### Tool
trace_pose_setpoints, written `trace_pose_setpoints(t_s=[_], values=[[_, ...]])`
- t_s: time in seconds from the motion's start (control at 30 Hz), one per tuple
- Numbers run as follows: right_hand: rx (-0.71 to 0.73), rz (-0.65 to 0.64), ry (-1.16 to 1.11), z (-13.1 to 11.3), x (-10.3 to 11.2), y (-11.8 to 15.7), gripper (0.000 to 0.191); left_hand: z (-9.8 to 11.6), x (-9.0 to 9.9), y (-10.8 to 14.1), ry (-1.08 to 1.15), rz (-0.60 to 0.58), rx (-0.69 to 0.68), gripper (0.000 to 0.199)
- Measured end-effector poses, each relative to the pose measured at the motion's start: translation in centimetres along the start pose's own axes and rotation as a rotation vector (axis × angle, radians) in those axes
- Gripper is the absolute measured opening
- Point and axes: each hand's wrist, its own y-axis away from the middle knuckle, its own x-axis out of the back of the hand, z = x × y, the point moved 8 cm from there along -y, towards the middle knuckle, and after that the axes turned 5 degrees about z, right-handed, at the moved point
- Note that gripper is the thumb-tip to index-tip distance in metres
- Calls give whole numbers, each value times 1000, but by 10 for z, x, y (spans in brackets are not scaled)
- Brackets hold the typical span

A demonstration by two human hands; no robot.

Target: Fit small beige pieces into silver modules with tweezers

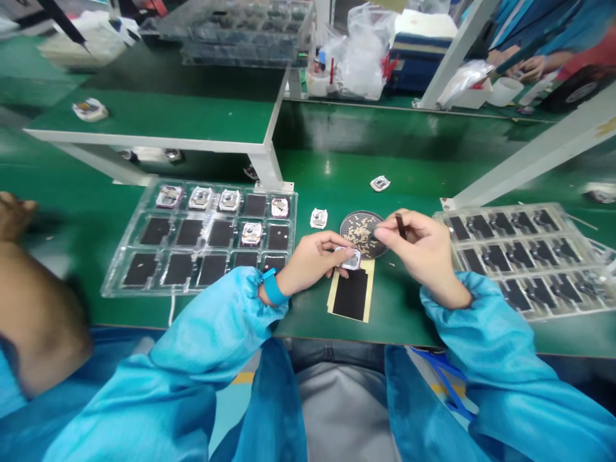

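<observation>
My left hand (315, 262) is closed around the edge of a small white and silver watch-like housing (350, 258), holding it above a black sheet on pale yellow backing (351, 296). Fingers pinched, my right hand (418, 247) is just to the right of it. A slim dark tool (401, 226) sticks up from that hand; its tip is too blurred to make out. Behind both hands lies a round dark dish (360, 221) scattered with tiny tan pieces. Two similar housings rest on the green bench, one white (318, 218) near the dish and another (380, 183) farther back.
A clear compartment tray (108, 282) with several housings and dark pads lies left. Another clear tray (543, 312) of dark parts lies right. A raised green shelf (192, 122) stands behind the left tray. A co-worker's arm (38, 308) is at far left; another person's hands (532, 67) show at back right.
</observation>
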Motion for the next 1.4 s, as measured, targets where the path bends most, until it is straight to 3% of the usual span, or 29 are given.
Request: trace_pose_setpoints(t_s=[0.1, 0.27, 0.4, 0.63, 0.9, 1.1, 1.4], values=[[-222, 25, -117, 27, 5, 7, 25, 3, 1, 2, 40, -11, 29, 31], [-422, -131, -276, 37, -5, 17, 24, 5, 6, 2, 78, 39, 51, 31], [-455, -254, -272, 35, -17, 22, 23, 5, 12, -2, 57, 110, 4, 31], [-447, -331, -173, 44, -36, 33, 34, 15, 18, -1, -26, 190, -133, 30], [-467, -284, -153, 54, -37, 35, 39, 22, 13, 6, -46, 127, -234, 23], [-558, -279, -208, 61, -37, 37, 41, 25, 4, 13, -71, 9, -339, 39], [-546, -265, -212, 62, -36, 35, 41, 32, 3, 14, -313, 76, -452, 41]])
